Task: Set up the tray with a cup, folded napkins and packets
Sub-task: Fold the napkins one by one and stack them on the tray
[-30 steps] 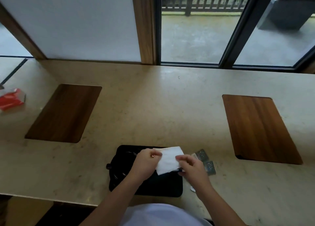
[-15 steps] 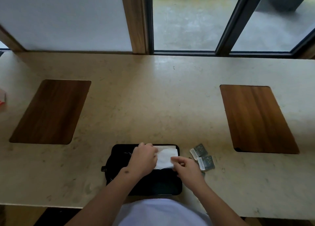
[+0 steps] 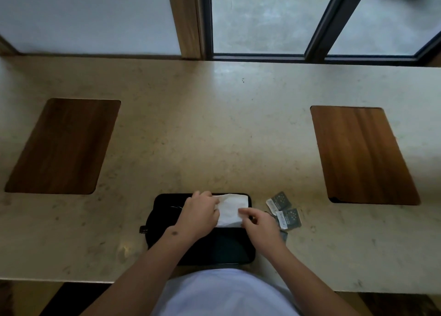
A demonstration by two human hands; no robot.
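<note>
A black tray (image 3: pixel 224 251) lies at the counter's near edge, right in front of me. A white folded napkin (image 3: pixel 231 208) rests on its far right part. My left hand (image 3: pixel 199 212) lies over the napkin's left edge, fingers curled onto it. My right hand (image 3: pixel 259 224) pinches the napkin's near right corner. Grey packets (image 3: pixel 284 209) lie on the counter just right of the tray, one partly hidden by my right wrist. A dark round shape under my left hand may be a cup; I cannot tell.
Two inset wooden panels sit in the beige counter (image 3: pixel 214 137), one at the left (image 3: pixel 62 146) and one at the right (image 3: pixel 360 153). A wall and glass doors (image 3: pixel 262 17) stand behind the counter. The counter's near edge runs beside my torso.
The napkin went from being held up above the tray to lying flat on it, with both hands lowered onto it. The view tilted downward, and the red item at far left left the frame.
</note>
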